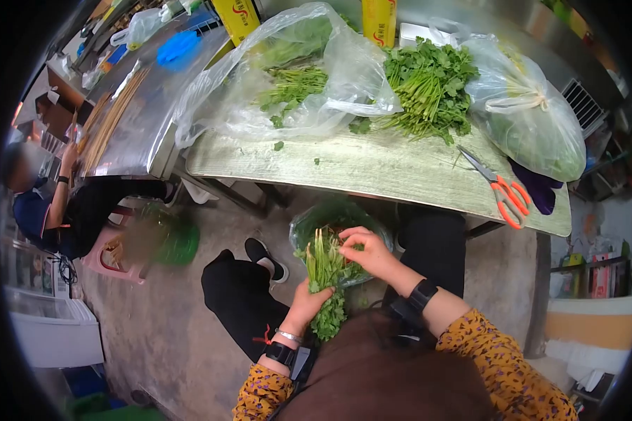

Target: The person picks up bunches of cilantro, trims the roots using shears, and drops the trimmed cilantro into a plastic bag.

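Observation:
My left hand [307,303] is wrapped around a bunch of cilantro [321,270], with the cut stems pointing up and away and the leaves hanging toward my lap. At the right side of the stems is my right hand [369,254], its thumb and fingertips drawn together in a pinch. Whatever lies between those fingertips is too small to make out. Below and behind the bunch sits a container lined with a clear plastic bag [372,217], with some green bits inside.
On the table [260,165] lie a cilantro pile [432,84], an open plastic bag [211,105] holding greens, a tied bag [534,133] and orange-handled scissors [507,198]. To the left, a person [38,210] holds thin sticks near a metal table [137,140] and a pink stool [112,256].

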### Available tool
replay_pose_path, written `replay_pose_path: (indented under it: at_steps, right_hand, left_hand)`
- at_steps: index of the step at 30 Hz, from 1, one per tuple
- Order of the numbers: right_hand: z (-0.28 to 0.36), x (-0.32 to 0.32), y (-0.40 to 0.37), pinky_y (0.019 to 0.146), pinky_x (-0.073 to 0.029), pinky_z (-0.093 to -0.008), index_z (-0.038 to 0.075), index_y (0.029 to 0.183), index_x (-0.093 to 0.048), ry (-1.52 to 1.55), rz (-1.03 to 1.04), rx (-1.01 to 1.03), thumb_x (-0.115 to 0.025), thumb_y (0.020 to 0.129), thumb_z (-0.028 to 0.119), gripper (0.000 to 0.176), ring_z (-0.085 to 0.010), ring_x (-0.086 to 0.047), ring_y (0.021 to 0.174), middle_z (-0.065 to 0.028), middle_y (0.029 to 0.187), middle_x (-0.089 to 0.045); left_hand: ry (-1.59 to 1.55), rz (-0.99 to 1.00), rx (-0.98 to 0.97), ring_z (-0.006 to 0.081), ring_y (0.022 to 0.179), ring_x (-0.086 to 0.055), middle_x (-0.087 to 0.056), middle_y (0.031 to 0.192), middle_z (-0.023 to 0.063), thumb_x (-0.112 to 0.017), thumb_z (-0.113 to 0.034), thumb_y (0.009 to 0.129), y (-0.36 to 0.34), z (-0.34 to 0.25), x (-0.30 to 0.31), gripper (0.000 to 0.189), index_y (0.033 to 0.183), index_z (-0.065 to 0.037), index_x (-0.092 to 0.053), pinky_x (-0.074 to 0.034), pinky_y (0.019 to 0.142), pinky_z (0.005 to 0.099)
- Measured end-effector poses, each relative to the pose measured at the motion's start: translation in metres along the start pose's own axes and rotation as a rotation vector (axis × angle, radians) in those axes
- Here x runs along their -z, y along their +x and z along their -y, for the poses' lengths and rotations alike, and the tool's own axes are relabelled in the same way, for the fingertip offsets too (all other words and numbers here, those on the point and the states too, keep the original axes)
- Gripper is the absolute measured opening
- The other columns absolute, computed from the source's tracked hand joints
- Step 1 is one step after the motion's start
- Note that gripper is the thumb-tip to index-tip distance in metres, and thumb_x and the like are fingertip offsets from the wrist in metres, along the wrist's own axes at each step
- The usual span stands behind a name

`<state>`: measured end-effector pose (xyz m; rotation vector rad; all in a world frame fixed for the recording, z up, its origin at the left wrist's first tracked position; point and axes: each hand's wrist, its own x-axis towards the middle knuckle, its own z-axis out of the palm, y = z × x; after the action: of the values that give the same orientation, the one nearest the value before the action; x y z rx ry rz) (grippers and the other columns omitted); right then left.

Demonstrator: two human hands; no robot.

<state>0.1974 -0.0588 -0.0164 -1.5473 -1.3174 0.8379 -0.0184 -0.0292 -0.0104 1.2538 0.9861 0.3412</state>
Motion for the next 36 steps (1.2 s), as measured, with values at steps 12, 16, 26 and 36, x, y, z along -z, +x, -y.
replay_pose_path:
  at_steps: [12,16,26,36]
  right_hand:
    - [0.004,-0.006,0.001,0.091,-0.044,-0.0341,0.003,0.091,-0.068,0.072,0.01,0.0,-0.073,0.082,0.021,0.021,-0.0196,-0.055,0.108,-0.008,0.112,-0.06]
    - [0.017,-0.002,0.003,0.091,-0.042,-0.0304,0.005,0.096,-0.067,0.367,-0.039,-0.074,-0.067,0.087,0.021,0.018,-0.0133,-0.054,0.104,-0.005,0.109,-0.062]
    - [0.02,0.03,0.011,0.082,-0.048,-0.0363,0.006,0.102,-0.058,0.877,-0.295,-0.414,-0.062,0.091,0.027,0.023,-0.021,-0.062,0.095,-0.0077,0.096,-0.063]
    - [0.042,0.003,-0.002,0.071,-0.05,-0.0211,0.002,0.118,-0.059,0.704,0.163,-0.293,-0.069,0.088,0.02,0.036,-0.0064,-0.06,0.08,-0.0025,0.101,-0.062]
  left_hand:
    - [0.005,0.065,-0.023,0.0105,0.091,-0.059,-0.064,0.101,0.0024,-0.072,-0.006,0.08,-0.002,-0.006,-0.006,0.038,0.115,0.0,-0.057,-0.048,0.082,0.0266]
    - [-0.208,0.075,0.029,0.0114,0.092,-0.059,-0.063,0.104,0.0029,-0.076,-0.01,0.08,-0.004,-0.02,-0.007,0.045,0.118,0.0,-0.055,-0.049,0.082,0.0273]
    - [-0.34,-0.112,0.053,0.0115,0.087,-0.059,-0.063,0.101,0.003,-0.068,-0.006,0.082,-0.01,-0.024,0.01,0.035,0.115,0.0,-0.056,-0.049,0.076,0.0263]
    - [-0.463,0.088,0.129,0.0142,0.093,-0.06,-0.061,0.107,0.0042,-0.063,-0.01,0.083,-0.018,-0.049,-0.001,0.043,0.124,-0.001,-0.052,-0.05,0.079,0.0282]
